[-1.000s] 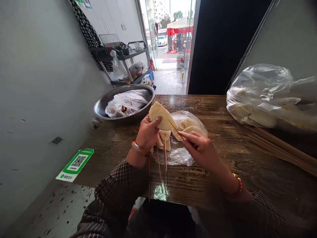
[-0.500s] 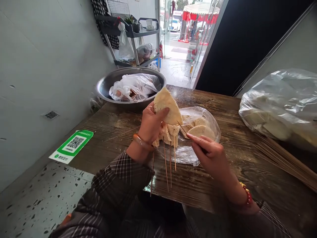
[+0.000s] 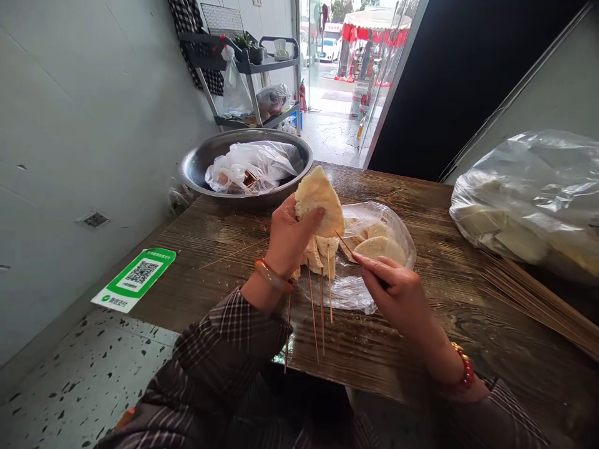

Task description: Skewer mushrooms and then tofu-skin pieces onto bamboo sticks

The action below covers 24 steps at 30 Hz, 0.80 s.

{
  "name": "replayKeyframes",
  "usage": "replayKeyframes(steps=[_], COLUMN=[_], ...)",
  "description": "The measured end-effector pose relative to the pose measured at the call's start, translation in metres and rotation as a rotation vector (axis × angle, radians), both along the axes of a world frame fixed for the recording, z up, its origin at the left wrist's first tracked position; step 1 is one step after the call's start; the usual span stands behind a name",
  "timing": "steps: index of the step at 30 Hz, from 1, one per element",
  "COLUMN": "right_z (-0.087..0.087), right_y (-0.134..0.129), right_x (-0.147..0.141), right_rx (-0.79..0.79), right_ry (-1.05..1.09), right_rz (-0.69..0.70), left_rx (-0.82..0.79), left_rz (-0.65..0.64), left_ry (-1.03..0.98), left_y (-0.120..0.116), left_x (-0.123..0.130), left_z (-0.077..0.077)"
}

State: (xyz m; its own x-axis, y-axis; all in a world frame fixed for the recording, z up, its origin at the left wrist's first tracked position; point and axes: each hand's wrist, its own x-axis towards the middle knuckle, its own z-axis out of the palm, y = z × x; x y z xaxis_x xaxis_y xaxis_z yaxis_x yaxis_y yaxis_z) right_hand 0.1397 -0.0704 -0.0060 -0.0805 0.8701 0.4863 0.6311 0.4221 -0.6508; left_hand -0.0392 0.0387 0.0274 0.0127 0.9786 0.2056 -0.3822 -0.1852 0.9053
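My left hand (image 3: 291, 234) is closed on a pale wedge of flatbread (image 3: 321, 196), thumb across its face, held raised above the table. In my right hand (image 3: 395, 287) a thin wooden skewer (image 3: 345, 243) is pinched, its tip at the bread's lower right corner; I cannot tell whether it has gone in. Below my left hand lie several skewered bread pieces (image 3: 326, 254), their sticks pointing toward me. Just behind my right fingers, more bread wedges (image 3: 374, 246) lie on an open clear plastic bag (image 3: 407, 234).
A metal basin (image 3: 187, 171) with plastic-bagged contents stands at the back left. On the right are a large clear bag of flatbread (image 3: 519, 199) and a bundle of loose skewers (image 3: 538, 299). A green QR card (image 3: 135, 280) lies at the left edge. One skewer (image 3: 234, 252) lies alone on the wooden table (image 3: 206, 231).
My left hand has shifted slightly right and tilted the flatbread more upright. The skewer in my right hand stays at the bread's lower corner, almost unmoved.
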Motion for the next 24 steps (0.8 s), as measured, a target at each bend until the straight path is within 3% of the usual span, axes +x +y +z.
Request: replayKeyframes(steps=[7, 15, 24], right_z=[-0.001, -0.002, -0.002], right_y=[0.001, 0.001, 0.001], right_x=[0.001, 0.000, 0.000], right_rx=[0.012, 0.015, 0.051], right_ry=[-0.009, -0.014, 0.009], right_rz=[0.004, -0.021, -0.015], left_rx=[0.027, 0.060, -0.024], left_rz=[0.009, 0.046, -0.123], left_ry=[0.130, 0.330, 0.126], left_y=[-0.004, -0.006, -0.013], left_x=[0.003, 0.001, 0.007], left_z=[-0.007, -0.005, -0.007])
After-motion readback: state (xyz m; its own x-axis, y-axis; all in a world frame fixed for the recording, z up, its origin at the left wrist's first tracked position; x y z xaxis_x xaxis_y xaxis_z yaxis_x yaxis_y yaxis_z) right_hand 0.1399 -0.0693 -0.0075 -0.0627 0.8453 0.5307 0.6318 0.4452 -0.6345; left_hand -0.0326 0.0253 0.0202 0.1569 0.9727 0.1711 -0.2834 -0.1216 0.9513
